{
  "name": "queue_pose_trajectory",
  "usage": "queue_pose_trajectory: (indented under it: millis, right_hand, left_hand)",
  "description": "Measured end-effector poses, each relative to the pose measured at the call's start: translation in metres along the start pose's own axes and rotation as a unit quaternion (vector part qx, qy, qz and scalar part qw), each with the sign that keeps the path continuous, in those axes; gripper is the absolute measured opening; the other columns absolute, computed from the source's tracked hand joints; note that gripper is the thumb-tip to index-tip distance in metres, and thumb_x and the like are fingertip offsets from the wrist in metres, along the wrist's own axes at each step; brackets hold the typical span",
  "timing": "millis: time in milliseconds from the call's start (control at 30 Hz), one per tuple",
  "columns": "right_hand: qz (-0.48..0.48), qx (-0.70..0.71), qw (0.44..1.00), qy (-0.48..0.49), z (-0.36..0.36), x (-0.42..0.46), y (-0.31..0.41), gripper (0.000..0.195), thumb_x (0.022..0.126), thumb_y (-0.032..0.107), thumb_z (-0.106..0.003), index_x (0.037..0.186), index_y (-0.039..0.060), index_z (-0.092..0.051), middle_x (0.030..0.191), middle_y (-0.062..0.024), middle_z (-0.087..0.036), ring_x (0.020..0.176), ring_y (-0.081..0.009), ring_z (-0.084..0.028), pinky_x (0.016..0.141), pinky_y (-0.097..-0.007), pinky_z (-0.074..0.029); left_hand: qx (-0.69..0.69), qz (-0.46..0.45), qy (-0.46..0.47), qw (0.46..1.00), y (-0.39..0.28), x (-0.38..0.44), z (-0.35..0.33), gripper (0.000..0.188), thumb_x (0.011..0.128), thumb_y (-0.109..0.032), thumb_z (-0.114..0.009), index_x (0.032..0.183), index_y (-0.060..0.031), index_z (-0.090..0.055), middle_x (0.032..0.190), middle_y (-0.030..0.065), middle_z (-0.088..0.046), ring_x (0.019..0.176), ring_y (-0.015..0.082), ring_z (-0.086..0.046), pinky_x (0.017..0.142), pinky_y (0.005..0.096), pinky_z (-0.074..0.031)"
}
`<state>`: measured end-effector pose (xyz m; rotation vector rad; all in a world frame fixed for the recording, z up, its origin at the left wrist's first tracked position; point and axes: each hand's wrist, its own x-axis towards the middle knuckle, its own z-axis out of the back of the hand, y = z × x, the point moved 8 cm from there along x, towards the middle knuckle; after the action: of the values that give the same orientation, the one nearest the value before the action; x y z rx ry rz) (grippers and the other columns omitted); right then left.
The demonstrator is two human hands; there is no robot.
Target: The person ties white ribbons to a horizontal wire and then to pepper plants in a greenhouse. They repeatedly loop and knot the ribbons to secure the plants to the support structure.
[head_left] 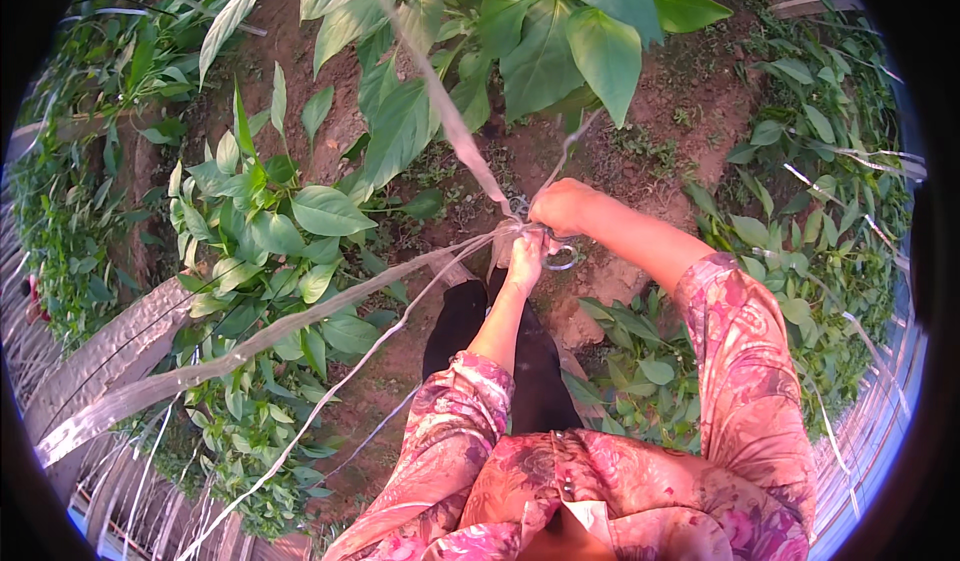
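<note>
Several pale strips of twine meet at a bunched knot (514, 225) in front of my legs. My left hand (528, 259) grips the gathered ends just below this knot. Close beside it on the right, my right hand (564, 205) is closed around a thin strand (574, 141) that runs up towards the large plant. A pale, shiny loop (562, 259) hangs under my right hand; whether it is twine or part of a tool is unclear. One wide flat strip (225, 358) stretches to the lower left, and another (442, 100) rises to the top. My fingertips are partly hidden.
A broad-leaved plant, probably pepper (540, 51), overhangs the far side. A smaller leafy plant (277, 216) grows to my left, near a pale beam (112, 351). Thin cord (330, 396) crosses low on the left. Dense plant rows (810, 246) and strings flank the reddish soil (705, 126).
</note>
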<state>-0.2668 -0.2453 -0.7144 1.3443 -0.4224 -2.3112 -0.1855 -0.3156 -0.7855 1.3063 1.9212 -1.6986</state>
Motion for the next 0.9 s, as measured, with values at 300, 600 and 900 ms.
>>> queue_pose_trajectory:
  millis: [300,600,900]
  right_hand:
    - [-0.115,0.069,0.989,-0.058,-0.036,-0.037,-0.004,0.052,0.054,0.032,-0.081,0.093,0.0062,-0.057,0.092,-0.0116,-0.060,0.089,-0.0295,-0.060,0.073,-0.0407,-0.048]
    - [-0.151,0.352,0.923,-0.043,-0.128,-0.083,0.040,0.067,0.063,0.034,-0.076,0.118,0.0063,-0.049,0.127,-0.0174,-0.039,0.120,-0.0316,-0.038,0.096,-0.0382,-0.035]
    - [-0.095,0.752,0.521,-0.393,-0.129,-0.074,0.159,0.016,0.075,0.003,-0.056,0.091,0.0069,-0.052,0.104,-0.0027,-0.049,0.072,-0.0059,-0.046,0.065,-0.0190,-0.040]
  left_hand:
    - [0.085,-0.013,-0.039,0.996,-0.007,-0.080,0.052,0.038,0.095,-0.033,-0.038,0.066,-0.0085,-0.046,0.061,-0.0026,-0.042,0.054,0.0069,-0.037,0.051,0.0224,-0.030]
    - [-0.067,-0.104,-0.119,0.985,-0.094,-0.160,0.108,0.035,0.096,-0.032,-0.036,0.073,-0.0071,-0.044,0.057,-0.0024,-0.034,0.053,0.0094,-0.035,0.053,0.0253,-0.034]
    - [-0.302,-0.066,0.009,0.951,-0.161,-0.209,0.152,0.034,0.095,-0.035,-0.037,0.073,-0.0100,-0.044,0.054,-0.0032,-0.030,0.056,0.0125,-0.036,0.080,0.0346,-0.041]
